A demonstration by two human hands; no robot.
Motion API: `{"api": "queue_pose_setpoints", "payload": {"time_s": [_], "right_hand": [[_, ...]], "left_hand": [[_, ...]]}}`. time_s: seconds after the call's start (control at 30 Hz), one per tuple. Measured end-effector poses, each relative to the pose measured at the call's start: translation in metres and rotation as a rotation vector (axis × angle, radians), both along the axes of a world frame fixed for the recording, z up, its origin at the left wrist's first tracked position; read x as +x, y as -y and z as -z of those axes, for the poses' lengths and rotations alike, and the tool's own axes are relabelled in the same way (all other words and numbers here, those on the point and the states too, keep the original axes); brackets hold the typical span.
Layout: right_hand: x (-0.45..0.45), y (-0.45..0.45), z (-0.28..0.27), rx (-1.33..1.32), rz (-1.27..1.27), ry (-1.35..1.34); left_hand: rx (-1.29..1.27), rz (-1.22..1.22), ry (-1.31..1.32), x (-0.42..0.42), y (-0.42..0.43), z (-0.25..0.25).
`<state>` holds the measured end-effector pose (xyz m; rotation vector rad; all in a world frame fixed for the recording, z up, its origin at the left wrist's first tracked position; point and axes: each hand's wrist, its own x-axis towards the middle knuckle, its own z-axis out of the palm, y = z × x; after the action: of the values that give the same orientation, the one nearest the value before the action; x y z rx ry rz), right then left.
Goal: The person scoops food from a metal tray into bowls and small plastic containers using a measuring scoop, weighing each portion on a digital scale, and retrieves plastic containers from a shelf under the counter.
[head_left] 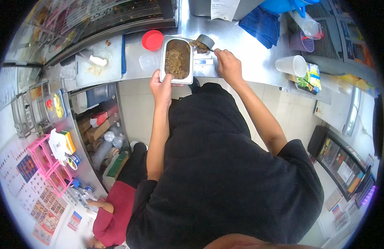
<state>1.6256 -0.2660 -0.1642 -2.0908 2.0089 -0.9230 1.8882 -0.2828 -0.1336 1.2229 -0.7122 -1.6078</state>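
My left hand (162, 85) grips the near end of a rectangular metal food pan (190, 62), thumb over its rim. Brown, mushy food (176, 62) lies in the pan, mostly toward the near end and the left side. The fingers of my right hand (229, 66) are closed round the handle of a grey scoop (206, 40), just right of the pan. More brown food (199, 46) is at the scoop's left side; whether it lies in the scoop or in something under it I cannot tell. Below the scoop, a white kitchen scale (203, 60) stands on the counter.
A red bowl (153, 40) and a clear plastic container (148, 61) stand left of the pan. Farther left lies a white cutting board (104, 68). A blue cloth (261, 27) and a plastic cup (290, 65) are to the right. A person in a red shirt (113, 213) is at lower left.
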Motion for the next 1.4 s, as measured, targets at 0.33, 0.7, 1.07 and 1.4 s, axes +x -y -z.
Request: {"api": "queue_pose_setpoints", "payload": {"time_s": [0.33,0.7,1.07,1.4], "right_hand": [[0.004,0.000,-0.003,0.025,0.033,-0.098],[0.002,-0.001,-0.011,0.053,0.079,-0.123],[-0.002,0.003,-0.023,0.272,0.231,0.499],[-0.008,0.026,-0.051,0.191,0.095,0.823]], "left_hand": [[-0.046,0.037,0.028,0.002,-0.002,0.008],[-0.034,0.048,0.021,-0.004,-0.002,0.002],[0.012,-0.065,-0.027,0.016,-0.009,0.006],[-0.026,-0.115,-0.090,0.029,-0.018,-0.001]]}}
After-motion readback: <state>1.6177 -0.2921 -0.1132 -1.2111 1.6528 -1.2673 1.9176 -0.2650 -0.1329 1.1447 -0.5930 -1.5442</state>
